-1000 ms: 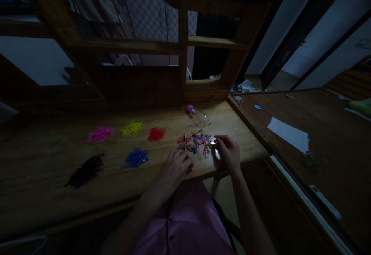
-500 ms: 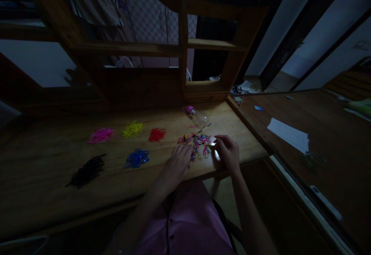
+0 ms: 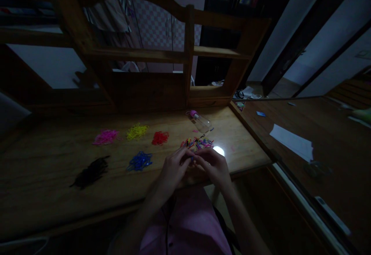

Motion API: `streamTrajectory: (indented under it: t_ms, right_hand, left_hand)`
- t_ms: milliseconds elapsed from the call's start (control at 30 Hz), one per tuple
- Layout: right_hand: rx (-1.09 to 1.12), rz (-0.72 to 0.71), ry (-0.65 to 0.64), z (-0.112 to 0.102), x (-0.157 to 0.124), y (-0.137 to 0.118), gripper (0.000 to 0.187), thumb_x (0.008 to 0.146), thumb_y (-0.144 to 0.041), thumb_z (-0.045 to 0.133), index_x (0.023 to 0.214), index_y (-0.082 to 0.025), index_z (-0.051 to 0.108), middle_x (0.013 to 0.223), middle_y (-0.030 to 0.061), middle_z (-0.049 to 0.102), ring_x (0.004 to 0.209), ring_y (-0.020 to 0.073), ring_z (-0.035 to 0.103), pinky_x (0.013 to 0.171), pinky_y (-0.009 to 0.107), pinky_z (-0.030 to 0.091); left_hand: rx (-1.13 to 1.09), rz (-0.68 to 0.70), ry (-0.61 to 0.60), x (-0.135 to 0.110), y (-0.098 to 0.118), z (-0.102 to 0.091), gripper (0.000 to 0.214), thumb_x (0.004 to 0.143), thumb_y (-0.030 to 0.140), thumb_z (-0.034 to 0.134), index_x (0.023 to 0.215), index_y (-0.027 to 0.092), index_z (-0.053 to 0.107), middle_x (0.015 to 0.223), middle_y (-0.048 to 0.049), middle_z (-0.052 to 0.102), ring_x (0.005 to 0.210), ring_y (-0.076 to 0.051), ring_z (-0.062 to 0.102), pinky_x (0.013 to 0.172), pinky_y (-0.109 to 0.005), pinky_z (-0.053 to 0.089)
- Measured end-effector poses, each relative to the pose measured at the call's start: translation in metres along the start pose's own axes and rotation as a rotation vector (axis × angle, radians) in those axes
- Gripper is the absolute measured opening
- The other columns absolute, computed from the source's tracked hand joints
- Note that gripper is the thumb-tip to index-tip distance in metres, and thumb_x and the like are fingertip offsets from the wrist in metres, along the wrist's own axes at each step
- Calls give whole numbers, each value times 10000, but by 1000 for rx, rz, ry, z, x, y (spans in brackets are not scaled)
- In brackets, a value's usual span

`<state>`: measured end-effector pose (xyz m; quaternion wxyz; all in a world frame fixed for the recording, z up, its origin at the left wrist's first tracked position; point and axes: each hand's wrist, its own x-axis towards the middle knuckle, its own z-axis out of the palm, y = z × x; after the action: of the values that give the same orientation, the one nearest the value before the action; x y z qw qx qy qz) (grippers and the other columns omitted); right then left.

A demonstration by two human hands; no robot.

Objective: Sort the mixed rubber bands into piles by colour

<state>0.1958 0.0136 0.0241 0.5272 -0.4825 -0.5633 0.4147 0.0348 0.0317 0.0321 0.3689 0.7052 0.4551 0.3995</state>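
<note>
My left hand (image 3: pixel 174 166) and my right hand (image 3: pixel 216 166) meet at the fingertips over the front of the mixed heap of coloured rubber bands (image 3: pixel 199 142). The fingers of my left hand are closed on blue rubber bands (image 3: pixel 191 158), of which only a small bit shows. My right thumb and fingers are pinched together against that spot; what they hold is hidden. To the left lie sorted piles of rubber bands: red (image 3: pixel 160 138), blue (image 3: pixel 140 161), yellow (image 3: pixel 137 131), pink (image 3: pixel 106 137) and black (image 3: pixel 90 172).
Behind the mixed heap lies a clear bottle (image 3: pixel 203 124) with a pink cap. A wooden shelf frame (image 3: pixel 189 53) rises along the back of the wooden table (image 3: pixel 116 193). On the brown surface to the right are white papers (image 3: pixel 291 142) and a small blue card (image 3: pixel 261 113).
My right hand has moved left from the right side of the mixed heap to meet my left hand. The whole view has shifted slightly, so things appear a little lower and further right.
</note>
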Motion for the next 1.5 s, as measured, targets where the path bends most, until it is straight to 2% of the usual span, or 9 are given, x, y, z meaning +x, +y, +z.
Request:
streamTrajectory:
  t_ms: [267, 400, 700, 833, 1100, 1200, 1300, 1400, 1500]
  right_hand:
    - [80, 76, -3, 6, -2, 1, 241, 766, -405, 752, 857, -219, 627, 821, 17, 676, 762, 174, 656, 716, 290, 542]
    - [46, 48, -63, 15, -5, 1, 239, 762, -387, 760, 885, -228, 631, 855, 20, 682, 806, 182, 664, 729, 290, 545]
    - [-270, -241, -52, 33, -5, -20, 70, 865, -302, 656, 917, -275, 695, 889, 42, 680, 828, 212, 632, 732, 333, 506]
    - [-251, -232, -27, 46, -2, -24, 67, 880, -313, 637, 901, -269, 683, 878, 34, 674, 817, 201, 633, 725, 322, 505]
    - [-124, -83, -95, 60, 46, -18, 195, 859, -396, 648, 874, -201, 647, 806, 26, 671, 673, 159, 653, 604, 262, 500]
    - [-188, -138, -239, 84, 87, -11, 218, 845, -387, 658, 843, -169, 666, 807, 41, 688, 641, 144, 642, 595, 248, 494]
    - [-342, -184, -321, 126, 125, -3, 172, 843, -321, 652, 828, -154, 690, 778, 45, 703, 647, 141, 641, 582, 225, 466]
    - [-528, -250, -343, 168, 150, 6, 93, 831, -226, 646, 805, -161, 707, 797, 52, 726, 696, 155, 660, 635, 233, 468]
    - [-582, -304, -335, 191, 160, 7, 85, 807, -132, 636, 798, -166, 713, 845, 65, 736, 790, 175, 673, 724, 250, 476]
  left_hand:
    - [-195, -171, 107, -14, -4, -13, 142, 777, 161, 645, 859, 205, 751, 868, -12, 764, 821, -179, 717, 780, -264, 569]
    - [-126, -140, 121, -21, -3, -17, 134, 792, 165, 648, 852, 218, 755, 864, -5, 764, 813, -176, 717, 780, -261, 563]
    - [49, -41, 230, -33, -2, -26, 171, 816, 117, 620, 873, 227, 739, 889, 2, 753, 837, -171, 706, 795, -263, 545]
    - [29, -75, 255, -36, -5, -35, 195, 833, 143, 619, 942, 245, 744, 938, 5, 756, 866, -170, 712, 807, -264, 558]
    - [200, -106, 528, -55, -50, -77, 198, 891, 220, 565, 998, 231, 732, 1029, -20, 751, 932, -188, 714, 880, -314, 575]
    - [347, -37, 547, -63, -76, -91, 267, 920, 194, 502, 1073, 228, 718, 1130, -33, 727, 1038, -195, 687, 979, -358, 539]
    - [472, 46, 454, -68, -94, -97, 338, 917, 139, 459, 1145, 220, 694, 1194, -38, 705, 1111, -201, 660, 1012, -382, 529]
    - [602, 137, 366, -67, -102, -97, 485, 872, 41, 392, 1250, 216, 640, 1291, -33, 651, 1228, -202, 587, 1101, -434, 456]
    - [667, 157, 344, -65, -103, -97, 632, 806, -24, 341, 1352, 207, 558, 1383, -36, 579, 1312, -185, 509, 1164, -440, 376]
